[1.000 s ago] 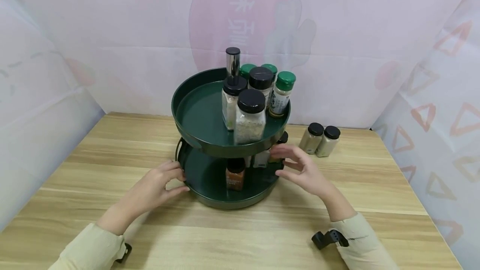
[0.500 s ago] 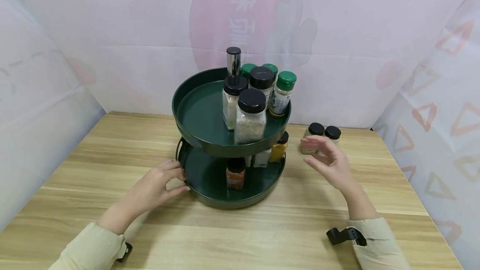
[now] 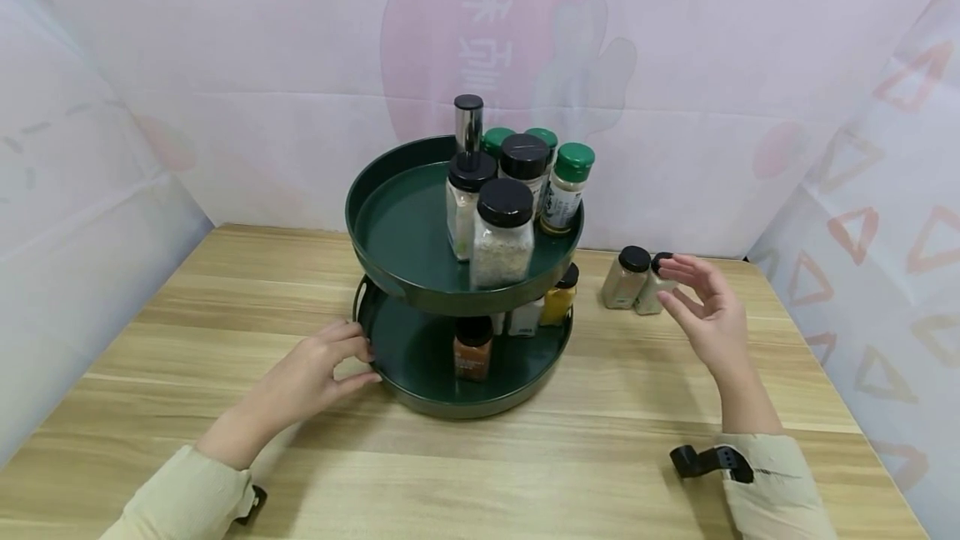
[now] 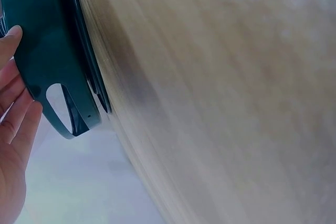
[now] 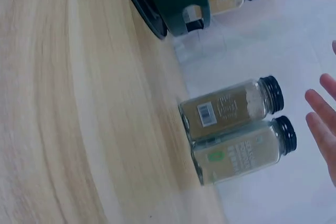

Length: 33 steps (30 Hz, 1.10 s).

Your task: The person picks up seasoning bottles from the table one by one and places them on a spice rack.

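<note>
My left hand (image 3: 318, 365) rests its fingertips and thumb on the left rim of the lower green tray (image 3: 408, 373); in the left wrist view, the fingers lie near the cut-out handle of the tray wall (image 4: 47, 40). My right hand (image 3: 708, 315) is beside two black-capped spice jars on the table, its fingers and thumb apart with nothing between them. The left spice jar (image 3: 626, 282) holds brownish powder, and the right spice jar (image 5: 236, 153) holds paler powder. Both stand upright, close together. In the head view, my fingertips partly cover the right jar.
The upper green tray (image 3: 401, 215) carries several jars, including a large black-capped jar (image 3: 501, 244), a green-capped shaker (image 3: 564, 190) and a tall metallic-topped one. Below stand a reddish jar (image 3: 472, 352) and a yellow jar (image 3: 558, 302). Fabric walls enclose the table's back and sides.
My right hand has moved right, away from the lower tray, to the two spice jars. The yellow jar has come into full sight. My left hand stays at the tray rim.
</note>
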Each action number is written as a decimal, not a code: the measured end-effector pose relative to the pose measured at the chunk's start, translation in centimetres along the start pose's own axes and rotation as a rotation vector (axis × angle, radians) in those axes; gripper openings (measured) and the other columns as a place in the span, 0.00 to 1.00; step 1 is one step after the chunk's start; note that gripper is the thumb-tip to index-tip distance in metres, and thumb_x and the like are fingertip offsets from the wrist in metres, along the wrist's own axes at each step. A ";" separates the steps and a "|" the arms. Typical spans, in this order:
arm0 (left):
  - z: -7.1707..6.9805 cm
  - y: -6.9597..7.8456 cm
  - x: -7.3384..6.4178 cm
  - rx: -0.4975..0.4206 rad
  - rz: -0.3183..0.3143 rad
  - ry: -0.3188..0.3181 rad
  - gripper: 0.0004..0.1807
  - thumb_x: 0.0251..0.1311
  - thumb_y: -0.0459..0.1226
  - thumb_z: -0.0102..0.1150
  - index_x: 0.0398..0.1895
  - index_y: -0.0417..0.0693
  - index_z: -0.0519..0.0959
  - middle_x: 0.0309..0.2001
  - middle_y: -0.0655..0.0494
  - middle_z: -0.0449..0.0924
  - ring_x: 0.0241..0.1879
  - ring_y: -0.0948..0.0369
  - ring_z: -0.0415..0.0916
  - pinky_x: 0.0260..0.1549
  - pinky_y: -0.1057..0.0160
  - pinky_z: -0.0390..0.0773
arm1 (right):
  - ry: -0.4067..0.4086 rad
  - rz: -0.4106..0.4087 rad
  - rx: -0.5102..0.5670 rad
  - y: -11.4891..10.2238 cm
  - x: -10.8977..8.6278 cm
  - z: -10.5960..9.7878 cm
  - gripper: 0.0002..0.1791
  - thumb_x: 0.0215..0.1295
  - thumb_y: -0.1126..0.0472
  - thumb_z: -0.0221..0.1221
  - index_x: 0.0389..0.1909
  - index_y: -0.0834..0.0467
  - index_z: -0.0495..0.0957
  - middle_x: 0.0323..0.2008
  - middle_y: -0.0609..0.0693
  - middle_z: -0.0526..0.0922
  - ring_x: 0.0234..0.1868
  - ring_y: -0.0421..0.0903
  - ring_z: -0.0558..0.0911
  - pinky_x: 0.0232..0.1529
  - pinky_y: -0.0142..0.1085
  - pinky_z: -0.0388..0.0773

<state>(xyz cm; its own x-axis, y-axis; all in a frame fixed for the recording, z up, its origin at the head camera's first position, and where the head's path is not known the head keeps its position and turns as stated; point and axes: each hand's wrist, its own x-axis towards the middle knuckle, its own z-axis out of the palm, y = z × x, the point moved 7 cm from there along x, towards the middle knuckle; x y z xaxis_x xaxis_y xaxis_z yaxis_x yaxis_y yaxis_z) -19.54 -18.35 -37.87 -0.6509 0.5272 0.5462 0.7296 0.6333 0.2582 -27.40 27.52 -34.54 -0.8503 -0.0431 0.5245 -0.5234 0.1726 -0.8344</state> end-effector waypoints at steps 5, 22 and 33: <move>0.0 0.0 0.0 -0.001 -0.003 -0.001 0.15 0.41 0.34 0.79 0.27 0.53 0.79 0.34 0.66 0.76 0.37 0.68 0.72 0.39 0.82 0.71 | 0.133 0.112 -0.061 1.1 0.1 -1.2 0.29 0.62 0.77 0.61 0.65 0.64 0.69 0.57 0.42 0.80 0.60 0.38 0.78 0.60 0.25 0.75; 0.0 0.1 0.1 -0.004 0.000 0.000 0.15 0.42 0.35 0.79 0.27 0.53 0.79 0.34 0.65 0.76 0.37 0.69 0.72 0.39 0.81 0.71 | 0.096 0.284 -0.047 7.1 0.7 -3.0 0.40 0.63 0.73 0.62 0.73 0.49 0.61 0.62 0.41 0.72 0.60 0.32 0.72 0.66 0.28 0.72; 0.1 0.0 0.0 -0.016 0.016 0.012 0.15 0.41 0.34 0.79 0.28 0.52 0.80 0.35 0.65 0.76 0.38 0.68 0.72 0.40 0.82 0.71 | -0.125 0.217 -0.131 8.3 1.5 -2.1 0.45 0.62 0.76 0.61 0.76 0.48 0.56 0.60 0.36 0.68 0.54 0.29 0.74 0.52 0.16 0.74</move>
<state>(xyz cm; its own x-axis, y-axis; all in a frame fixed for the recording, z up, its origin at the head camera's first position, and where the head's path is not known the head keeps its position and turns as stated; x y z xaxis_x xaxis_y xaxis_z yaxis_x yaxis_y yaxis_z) -19.60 -18.32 -37.96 -0.6369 0.5305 0.5595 0.7430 0.6160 0.2618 -32.90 30.99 -40.30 -0.9462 -0.1109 0.3038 -0.3235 0.3161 -0.8919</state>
